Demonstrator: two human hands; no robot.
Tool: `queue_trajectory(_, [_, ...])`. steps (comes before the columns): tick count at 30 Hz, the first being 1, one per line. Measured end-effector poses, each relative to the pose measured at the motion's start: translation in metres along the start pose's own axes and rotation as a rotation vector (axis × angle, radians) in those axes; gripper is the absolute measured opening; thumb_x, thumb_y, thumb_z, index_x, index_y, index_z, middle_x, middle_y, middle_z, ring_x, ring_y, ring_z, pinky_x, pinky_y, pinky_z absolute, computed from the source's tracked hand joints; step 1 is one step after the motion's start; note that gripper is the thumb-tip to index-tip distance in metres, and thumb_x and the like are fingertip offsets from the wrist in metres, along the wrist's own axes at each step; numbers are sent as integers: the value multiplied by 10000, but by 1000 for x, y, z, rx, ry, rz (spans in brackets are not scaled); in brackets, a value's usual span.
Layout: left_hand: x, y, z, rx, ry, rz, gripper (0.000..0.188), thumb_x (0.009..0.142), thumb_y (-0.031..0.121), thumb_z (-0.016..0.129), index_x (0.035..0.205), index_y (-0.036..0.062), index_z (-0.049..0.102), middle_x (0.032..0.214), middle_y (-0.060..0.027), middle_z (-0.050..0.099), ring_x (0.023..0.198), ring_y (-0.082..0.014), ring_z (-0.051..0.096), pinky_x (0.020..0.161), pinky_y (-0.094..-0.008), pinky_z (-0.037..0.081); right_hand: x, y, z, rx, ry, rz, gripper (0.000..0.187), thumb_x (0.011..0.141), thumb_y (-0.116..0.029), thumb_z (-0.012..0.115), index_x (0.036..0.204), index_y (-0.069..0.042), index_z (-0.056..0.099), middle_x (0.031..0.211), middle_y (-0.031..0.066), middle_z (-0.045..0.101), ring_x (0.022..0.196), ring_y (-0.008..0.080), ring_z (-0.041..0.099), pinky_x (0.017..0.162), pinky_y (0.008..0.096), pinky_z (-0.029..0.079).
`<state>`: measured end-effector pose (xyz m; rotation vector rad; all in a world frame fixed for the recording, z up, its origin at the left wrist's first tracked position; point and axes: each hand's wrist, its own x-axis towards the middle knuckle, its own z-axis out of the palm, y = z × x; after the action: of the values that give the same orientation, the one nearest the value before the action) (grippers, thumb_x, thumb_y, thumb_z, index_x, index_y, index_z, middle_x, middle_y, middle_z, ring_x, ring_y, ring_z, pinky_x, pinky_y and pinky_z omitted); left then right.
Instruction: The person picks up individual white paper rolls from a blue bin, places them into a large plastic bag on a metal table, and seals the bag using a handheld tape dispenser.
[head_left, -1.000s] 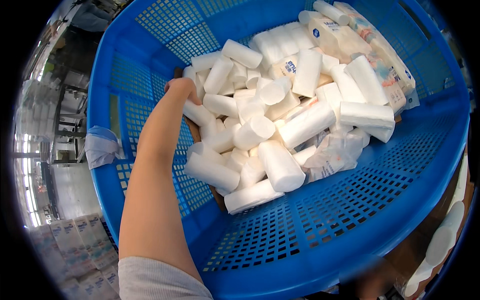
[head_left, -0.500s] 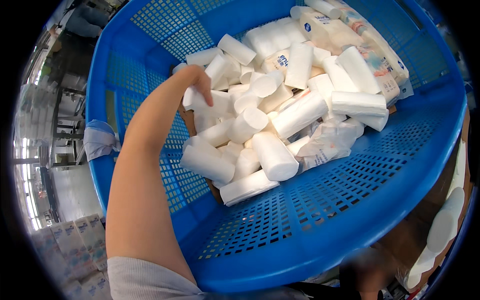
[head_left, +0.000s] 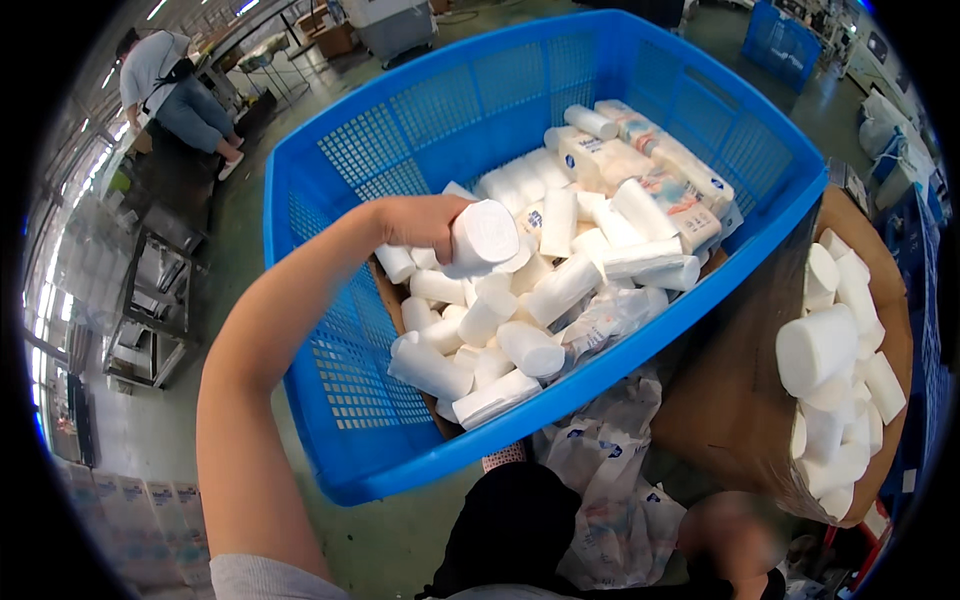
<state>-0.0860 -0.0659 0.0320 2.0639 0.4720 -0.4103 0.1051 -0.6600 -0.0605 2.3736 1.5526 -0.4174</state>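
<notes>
The left hand (head_left: 425,222) grips a white roll (head_left: 484,236) in closed fingers above the blue basket (head_left: 330,180); the right hand is out of view

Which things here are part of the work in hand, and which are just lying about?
In the work: left hand; white roll it holds; loose rolls; blue basket.
Lying about: cardboard box of rolls; plastic wrappers; metal rack; another person.

White rolls (head_left: 520,340), blue mesh basket (head_left: 340,180)
</notes>
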Motion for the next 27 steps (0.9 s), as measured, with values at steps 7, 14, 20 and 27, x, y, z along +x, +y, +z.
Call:
queue_trajectory(7, [-35,31,35,-8,126,250,585,597,42,730,1139,90,517,1138,-51,544,1077,-185,488,967,-363,375,-8,-35,-56,531,125,271,158,731,-129,614,842,-17,620,637,160,600,595,313,597,570,392,454])
queue_trajectory(14, [-52,45,48,-443,217,142,714,726,336,697,1291,37,380,1200,-127,521,1108,-219,505,975,-347,375,-11,-16,-16,475,158,325,201,706,-154,643,856,-22,654,596,172,587,585,326,598,578,396,467])
queue_trajectory(20, [-53,73,59,-895,307,6,814,811,506,535,1384,45,187,1285,-191,415,1186,-249,448,965,-384,383,-15,-18,-22,475,141,373,215,698,-171,645,859,-28,661,616,179,592,603,332,601,592,387,474])
queue_trajectory(27, [-38,43,53,-1121,386,-59,508,879,485,428,1077,20,483,733,-99,577,539,-153,584,346,-208,441,-19,-21,-22,499,168,367,201,694,-158,645,842,-22,654,584,162,575,585,326,593,575,391,464])
